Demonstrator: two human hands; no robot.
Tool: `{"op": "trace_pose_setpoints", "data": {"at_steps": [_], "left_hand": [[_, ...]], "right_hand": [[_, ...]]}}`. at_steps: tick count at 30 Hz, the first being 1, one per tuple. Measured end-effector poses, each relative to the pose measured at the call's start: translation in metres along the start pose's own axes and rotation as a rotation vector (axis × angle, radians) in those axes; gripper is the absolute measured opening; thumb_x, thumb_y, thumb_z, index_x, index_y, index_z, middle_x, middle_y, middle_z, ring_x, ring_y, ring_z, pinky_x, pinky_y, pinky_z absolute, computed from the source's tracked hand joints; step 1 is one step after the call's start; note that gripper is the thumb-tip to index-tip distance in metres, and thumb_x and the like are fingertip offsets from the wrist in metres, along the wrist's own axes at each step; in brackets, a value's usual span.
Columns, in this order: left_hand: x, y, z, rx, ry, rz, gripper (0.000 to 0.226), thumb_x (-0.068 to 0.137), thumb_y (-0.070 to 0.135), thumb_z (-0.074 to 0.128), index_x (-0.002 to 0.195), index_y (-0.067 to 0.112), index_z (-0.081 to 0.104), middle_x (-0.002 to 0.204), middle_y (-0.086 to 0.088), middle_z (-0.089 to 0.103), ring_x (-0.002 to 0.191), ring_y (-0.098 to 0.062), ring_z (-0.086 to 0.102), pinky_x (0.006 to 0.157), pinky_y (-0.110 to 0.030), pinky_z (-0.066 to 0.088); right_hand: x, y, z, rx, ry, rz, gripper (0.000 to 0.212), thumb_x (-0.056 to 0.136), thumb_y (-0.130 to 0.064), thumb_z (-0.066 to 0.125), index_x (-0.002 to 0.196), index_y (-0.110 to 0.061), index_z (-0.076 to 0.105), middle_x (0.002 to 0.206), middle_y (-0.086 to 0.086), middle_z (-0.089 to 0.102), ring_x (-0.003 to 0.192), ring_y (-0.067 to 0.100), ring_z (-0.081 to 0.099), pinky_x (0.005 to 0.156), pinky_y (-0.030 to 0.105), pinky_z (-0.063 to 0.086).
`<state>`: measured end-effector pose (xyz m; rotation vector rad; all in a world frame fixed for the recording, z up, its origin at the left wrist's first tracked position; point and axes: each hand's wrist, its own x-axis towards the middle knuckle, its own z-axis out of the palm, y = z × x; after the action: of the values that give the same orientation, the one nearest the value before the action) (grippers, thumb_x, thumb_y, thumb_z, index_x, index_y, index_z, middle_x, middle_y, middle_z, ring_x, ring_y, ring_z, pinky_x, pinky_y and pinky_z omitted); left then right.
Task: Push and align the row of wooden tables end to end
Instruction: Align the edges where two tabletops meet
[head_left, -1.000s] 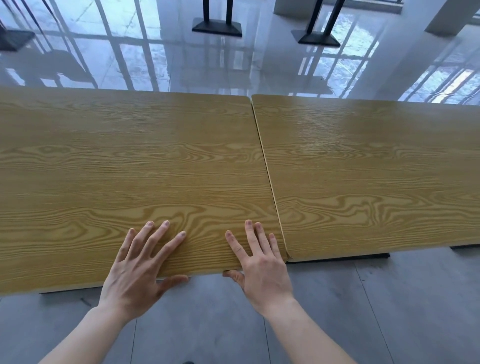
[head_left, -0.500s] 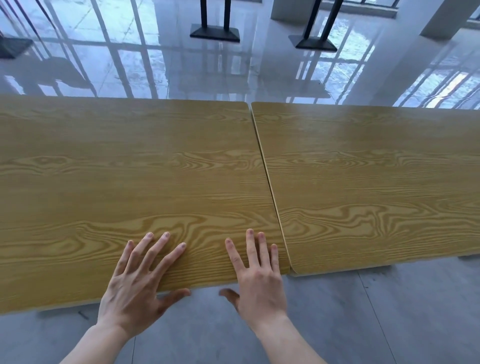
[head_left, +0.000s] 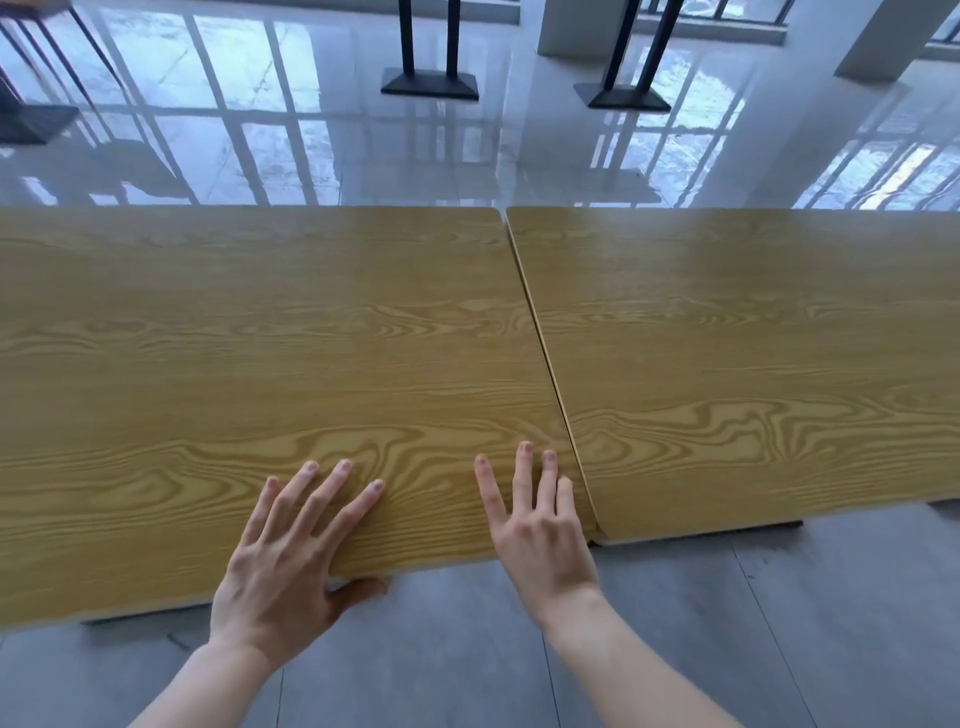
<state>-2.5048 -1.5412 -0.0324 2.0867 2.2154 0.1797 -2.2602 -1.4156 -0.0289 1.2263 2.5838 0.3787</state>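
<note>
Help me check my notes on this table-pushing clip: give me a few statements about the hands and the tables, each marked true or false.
1. Both hands rest on the left table. True: the left hand and the right hand lie spread near its front edge.
2. The right hand is on the right table. False: it lies just left of the seam.
3. The two tables meet edge to edge with only a thin seam between them. True.
4. A cup stands on the right table. False: its top is bare.
5. The left hand's thumb lies on top of the table. False: it hooks under the front edge.
</note>
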Motion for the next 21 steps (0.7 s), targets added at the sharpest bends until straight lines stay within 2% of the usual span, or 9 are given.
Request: {"op": "trace_pose_setpoints", "data": {"at_steps": [2, 6, 9, 16, 18, 21], "left_hand": [[0.0, -0.001, 0.001, 0.005, 0.01, 0.002, 0.096, 0.078, 0.087, 0.046, 0.159, 0.038, 0.033, 0.164, -0.002, 0.038, 0.153, -0.035, 0.029, 0.123, -0.06, 0.022], [-0.001, 0.0, 0.002, 0.018, 0.025, -0.003, 0.096, 0.077, 0.089, 0.046, 0.159, 0.041, 0.031, 0.165, 0.0, 0.036, 0.154, -0.034, 0.027, 0.125, -0.059, 0.019], [-0.002, 0.0, 0.001, 0.016, 0.033, 0.008, 0.095, 0.078, 0.089, 0.045, 0.158, 0.041, 0.032, 0.164, 0.0, 0.036, 0.153, -0.035, 0.028, 0.124, -0.059, 0.02], [-0.015, 0.002, 0.003, 0.014, 0.065, 0.026, 0.093, 0.079, 0.088, 0.045, 0.158, 0.039, 0.036, 0.163, -0.002, 0.039, 0.153, -0.035, 0.029, 0.123, -0.061, 0.023], [-0.013, 0.005, 0.002, 0.015, 0.054, 0.014, 0.093, 0.079, 0.087, 0.044, 0.158, 0.039, 0.035, 0.164, -0.002, 0.038, 0.153, -0.035, 0.028, 0.123, -0.061, 0.022], [-0.012, 0.006, 0.002, 0.017, 0.035, 0.004, 0.094, 0.079, 0.087, 0.044, 0.159, 0.039, 0.032, 0.164, -0.001, 0.036, 0.154, -0.034, 0.026, 0.125, -0.06, 0.019]], "right_hand": [[-0.001, 0.001, -0.001, -0.022, 0.021, 0.004, 0.073, 0.088, 0.001, 0.039, 0.159, -0.01, 0.028, 0.143, 0.045, 0.041, 0.122, 0.064, 0.052, 0.096, 0.061, 0.053], [-0.004, 0.001, 0.0, -0.031, 0.085, 0.032, 0.075, 0.081, 0.002, 0.051, 0.154, -0.009, 0.041, 0.138, 0.044, 0.049, 0.116, 0.061, 0.059, 0.094, 0.059, 0.056], [-0.011, 0.002, -0.001, -0.007, 0.126, 0.046, 0.071, 0.079, 0.005, 0.051, 0.149, -0.008, 0.049, 0.133, 0.043, 0.054, 0.112, 0.059, 0.062, 0.09, 0.057, 0.058], [-0.027, -0.005, 0.005, 0.018, 0.156, 0.077, 0.063, 0.085, 0.007, 0.05, 0.146, -0.008, 0.053, 0.131, 0.042, 0.056, 0.11, 0.058, 0.063, 0.087, 0.057, 0.059], [-0.027, -0.003, 0.007, 0.037, 0.163, 0.077, 0.067, 0.083, 0.007, 0.055, 0.148, -0.009, 0.05, 0.136, 0.042, 0.053, 0.115, 0.059, 0.06, 0.091, 0.058, 0.058], [-0.035, 0.003, 0.012, 0.185, 0.142, 0.063, 0.092, 0.074, 0.0, 0.079, 0.156, -0.013, 0.039, 0.149, 0.037, 0.044, 0.132, 0.055, 0.049, 0.104, 0.06, 0.049]]}}
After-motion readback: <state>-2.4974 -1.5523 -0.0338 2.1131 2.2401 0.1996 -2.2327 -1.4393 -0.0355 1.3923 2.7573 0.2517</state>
